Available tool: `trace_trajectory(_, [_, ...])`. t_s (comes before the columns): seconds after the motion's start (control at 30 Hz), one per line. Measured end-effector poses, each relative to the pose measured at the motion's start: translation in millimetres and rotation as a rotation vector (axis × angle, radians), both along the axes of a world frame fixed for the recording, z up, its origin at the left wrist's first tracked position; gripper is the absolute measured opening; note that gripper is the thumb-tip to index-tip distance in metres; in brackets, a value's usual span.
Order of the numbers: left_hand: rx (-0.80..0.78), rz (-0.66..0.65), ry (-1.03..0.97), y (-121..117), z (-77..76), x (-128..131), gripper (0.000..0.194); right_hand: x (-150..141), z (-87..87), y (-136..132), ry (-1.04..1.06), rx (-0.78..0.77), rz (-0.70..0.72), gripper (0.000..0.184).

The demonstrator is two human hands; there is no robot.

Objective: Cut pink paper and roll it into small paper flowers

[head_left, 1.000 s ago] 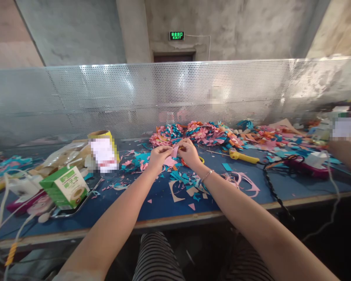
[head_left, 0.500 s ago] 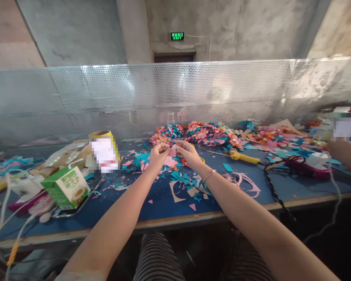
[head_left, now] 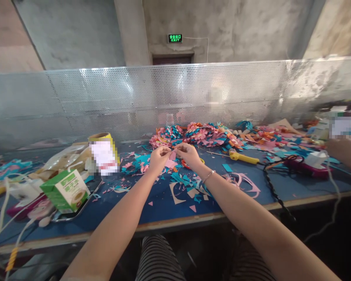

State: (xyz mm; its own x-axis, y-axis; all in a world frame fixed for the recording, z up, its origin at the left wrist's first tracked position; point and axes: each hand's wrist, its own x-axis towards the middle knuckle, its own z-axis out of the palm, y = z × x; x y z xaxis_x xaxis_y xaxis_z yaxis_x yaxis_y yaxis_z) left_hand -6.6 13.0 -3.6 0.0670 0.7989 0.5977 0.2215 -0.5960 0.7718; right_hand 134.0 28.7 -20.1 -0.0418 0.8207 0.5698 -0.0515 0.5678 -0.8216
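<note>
Both hands meet over the scraps in the middle of the table, fingertips pinched together. My left hand (head_left: pixel 159 159) is closed on one side of a small pink piece (head_left: pixel 172 155) of thin sheet, felt or foam. My right hand (head_left: pixel 189 155) pinches the same piece from the other side; the fingers partly cover it. Just under my right hand lie red and yellow handles (head_left: pixel 187 164), perhaps of scissors, mostly hidden. Blue and pink scraps (head_left: pixel 181 179) are spread below the hands. Behind them sits a heap of pink, blue and orange fringed pieces (head_left: pixel 199 132).
To the right lies a yellow-handled tool (head_left: pixel 242 157) with a thin rod and black cord (head_left: pixel 269 183). At left are a green drink carton (head_left: pixel 66 191) on a tray and a yellow roll (head_left: pixel 114 150). A perforated metal screen (head_left: pixel 163 89) stands behind. Another person's arm (head_left: pixel 345 154) reaches in at right.
My fingertips have drawn closer together around the pink piece, and less of it shows between them. The view has shifted slightly.
</note>
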Motion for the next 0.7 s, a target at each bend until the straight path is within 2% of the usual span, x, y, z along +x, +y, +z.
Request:
trace_trajectory(0.37, [0.031, -0.064, 0.074, -1.0, 0.2, -1.7, 0.012, -0.1, 6.1, -9.8, 0.007, 0.035, -0.013, 0.020])
trace_trajectory(0.47, [0.054, -0.046, 0.086, -0.4, 0.4, -2.1, 0.013, -0.4, 5.1, -9.7, -0.002, 0.038, -0.018, 0.021])
trace_trajectory(0.6, [0.135, -0.036, 0.193, 0.8, 2.4, -5.6, 0.011, -1.7, 5.5, -11.3, 0.014, 0.074, -0.094, 0.019])
trace_trajectory(0.7, [0.118, -0.069, 0.340, 6.7, -1.6, -10.3, 0.006, -0.6, 7.8, -12.8, 0.129, 0.090, -0.158, 0.018])
